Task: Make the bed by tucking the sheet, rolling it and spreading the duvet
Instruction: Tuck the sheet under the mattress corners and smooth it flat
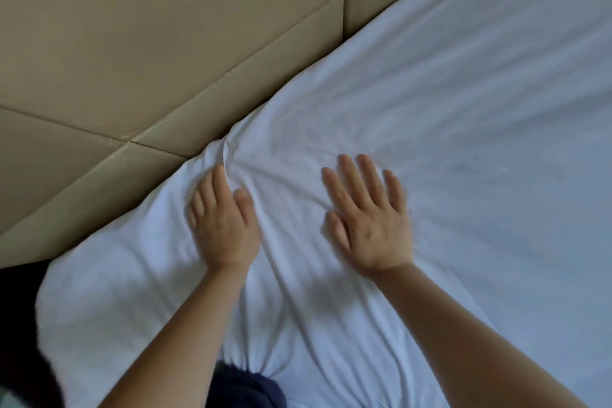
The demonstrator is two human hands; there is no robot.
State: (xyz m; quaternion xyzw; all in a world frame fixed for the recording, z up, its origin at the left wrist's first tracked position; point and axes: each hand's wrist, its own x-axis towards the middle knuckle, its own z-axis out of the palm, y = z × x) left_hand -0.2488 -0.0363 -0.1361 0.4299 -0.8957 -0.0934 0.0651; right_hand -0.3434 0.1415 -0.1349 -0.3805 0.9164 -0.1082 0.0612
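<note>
While both hands work the head end of the bed, only the early part of the job seems under way. White sheet (447, 109) drawn over the mattress, filling the right and near parts of the view, smooth at far right, bunched into radiating creases toward the near left. Padded beige headboard (165, 43) running along the far left, touching the sheet's edge. Left hand (222, 222) pressed down close beside the headboard, fingers curled into a gathered pucker of cloth where the creases meet; seemingly pinching or pushing a fold, though whether cloth is truly held between the fingers cannot be told. Right hand (367, 215) laid flat, fingers spread, palm down on the sheet to the right of the left one, gripping nothing, apparently pinning or smoothing the fabric. Judged from this: sheet already spread across the mattress, tucking at the headboard edge in progress and not finished, given the wrinkles and the loose rounded corner at near left. Rolling not begun as far as can be seen; no duvet anywhere in view, so spreading it remains. Dark blue cloth (251, 387) at the near edge, likely clothing, pressing into the sheet. No brand, label or legible writing visible on sheet, headboard or anything else.
</note>
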